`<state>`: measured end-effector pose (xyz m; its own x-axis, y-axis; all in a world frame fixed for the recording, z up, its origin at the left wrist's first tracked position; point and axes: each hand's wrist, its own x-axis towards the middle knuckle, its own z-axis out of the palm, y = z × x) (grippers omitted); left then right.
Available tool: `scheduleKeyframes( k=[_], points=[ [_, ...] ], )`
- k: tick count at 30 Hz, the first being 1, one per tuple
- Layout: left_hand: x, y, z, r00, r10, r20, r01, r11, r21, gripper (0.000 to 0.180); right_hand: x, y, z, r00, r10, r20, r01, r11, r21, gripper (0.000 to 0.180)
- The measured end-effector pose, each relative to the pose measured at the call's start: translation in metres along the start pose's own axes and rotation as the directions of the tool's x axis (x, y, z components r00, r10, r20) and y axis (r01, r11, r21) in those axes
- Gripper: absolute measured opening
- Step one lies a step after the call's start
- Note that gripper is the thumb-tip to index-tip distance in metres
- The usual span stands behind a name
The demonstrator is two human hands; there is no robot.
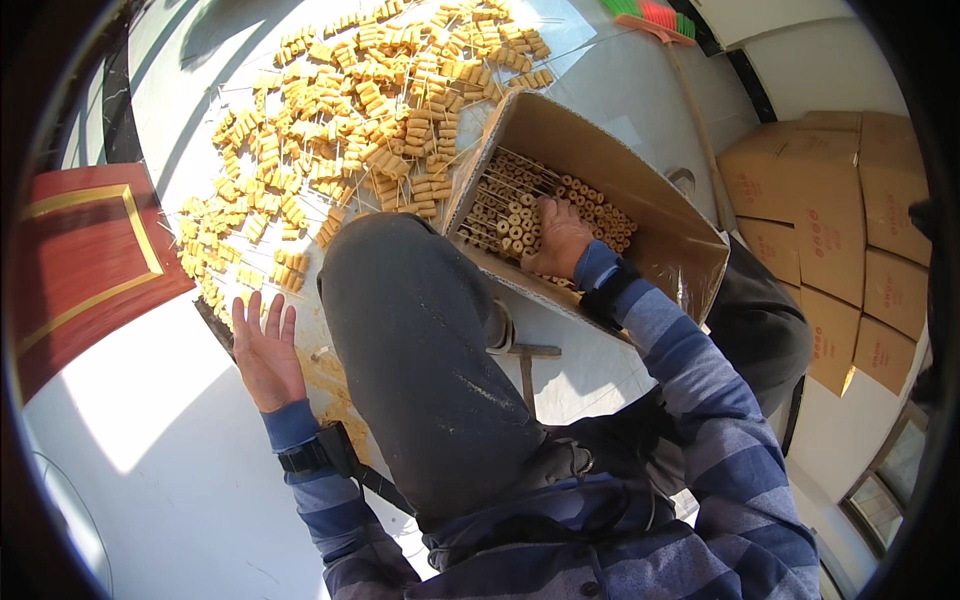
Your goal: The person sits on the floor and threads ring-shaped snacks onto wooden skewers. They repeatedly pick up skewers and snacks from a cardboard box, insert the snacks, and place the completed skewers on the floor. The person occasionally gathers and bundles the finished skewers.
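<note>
My right hand (562, 240) rests inside an open cardboard box (660, 205), on top of skewered yellow rolls (520, 222) packed in rows. Its thumb and fingers are spread over the rolls' round ends, with the fingertips partly hidden; no single skewer shows in its grip. The thin sticks of the packed skewers point toward the box's left wall. My left hand (268, 345) is held palm up, fingers apart, with nothing in it. It is nearest to the lower edge of a large heap of loose skewered rolls (380, 110) spread at the far left.
Stacked cardboard cartons (830, 240) stand along the right wall. A broom (660, 28) with green and red bristles lies at the top right. A red panel with a gold border (95, 265) is at the left. My bent knee (390, 270) rises between the heap and my lap.
</note>
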<state>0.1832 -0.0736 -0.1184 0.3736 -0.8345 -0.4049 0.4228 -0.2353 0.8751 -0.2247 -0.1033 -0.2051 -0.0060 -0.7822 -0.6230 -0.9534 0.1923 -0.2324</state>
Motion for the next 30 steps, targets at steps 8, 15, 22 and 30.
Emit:
scheduleKeyframes(
  k=[8, 15, 22, 30],
  points=[
    [-0.001, -0.088, -0.038, 0.979, -0.200, -0.029, 0.201, 0.941, 0.272, 0.064, 0.037, -0.014, 0.032, 0.993, -0.118, -0.023, 0.118, 0.993, 0.013, 0.098],
    [0.000, -0.100, -0.043, 0.974, -0.214, 0.070, 0.154, 0.861, 0.485, 0.068, 0.050, -0.011, 0.036, 0.985, -0.172, 0.029, 0.168, 0.979, 0.118, 0.106],
    [-0.007, -0.109, -0.056, 0.977, -0.196, 0.081, 0.133, 0.864, 0.485, 0.062, 0.055, -0.010, 0.028, 0.971, -0.169, 0.170, 0.117, 0.953, 0.279, 0.106],
    [-0.014, -0.119, -0.074, 0.917, -0.207, 0.342, -0.143, 0.627, 0.765, 0.035, 0.050, -0.025, 0.043, 0.999, -0.026, 0.036, 0.025, 0.999, 0.020, 0.102]
  ],
)
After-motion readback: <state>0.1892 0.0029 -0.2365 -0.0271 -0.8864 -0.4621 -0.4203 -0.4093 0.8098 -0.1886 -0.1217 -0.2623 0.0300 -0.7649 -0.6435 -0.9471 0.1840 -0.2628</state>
